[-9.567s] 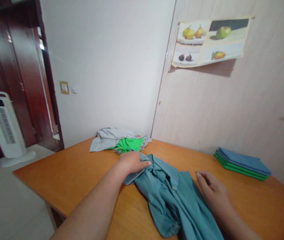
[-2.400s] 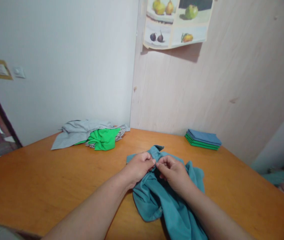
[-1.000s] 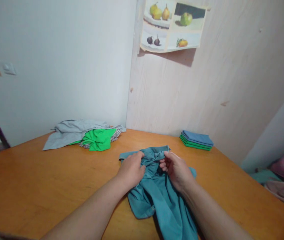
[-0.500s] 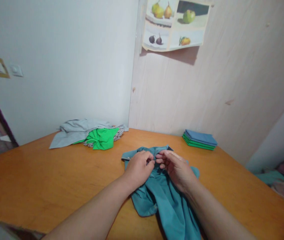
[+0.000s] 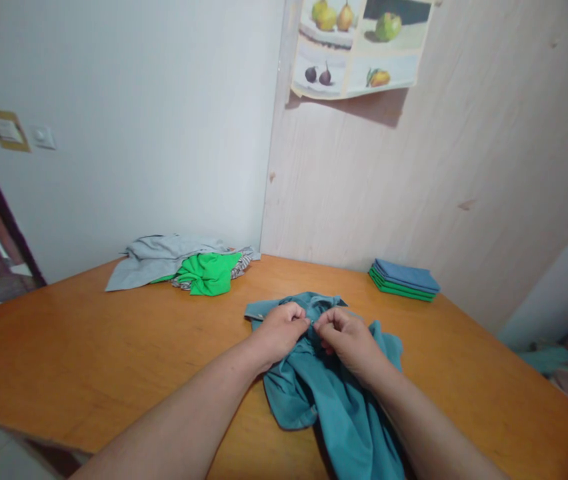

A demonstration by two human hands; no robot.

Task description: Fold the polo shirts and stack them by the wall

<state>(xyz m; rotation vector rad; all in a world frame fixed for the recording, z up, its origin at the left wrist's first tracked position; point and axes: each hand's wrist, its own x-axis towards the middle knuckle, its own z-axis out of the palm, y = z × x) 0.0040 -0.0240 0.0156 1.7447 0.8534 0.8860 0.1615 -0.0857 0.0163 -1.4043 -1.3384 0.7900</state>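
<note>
A teal shirt lies crumpled on the wooden table, one end hanging toward me at the lower edge of the view. Near its collar, my left hand is closed in a pinch on the fabric. Facing it, with only a small gap between the fingertips, my right hand also pinches the shirt at the upper front. Whatever small part lies between the fingertips is too small to make out. Both hands cover some of the cloth beneath them.
At the back left of the table lies a loose heap with a grey garment, a bright green cloth and something striped. A neat folded stack, blue over green, sits back right. Walls border the far edges.
My right hand's fingers have curled from loosely spread into a pinch close to the left fingertips. The left hand stays on the shirt. The view has shifted slightly.
</note>
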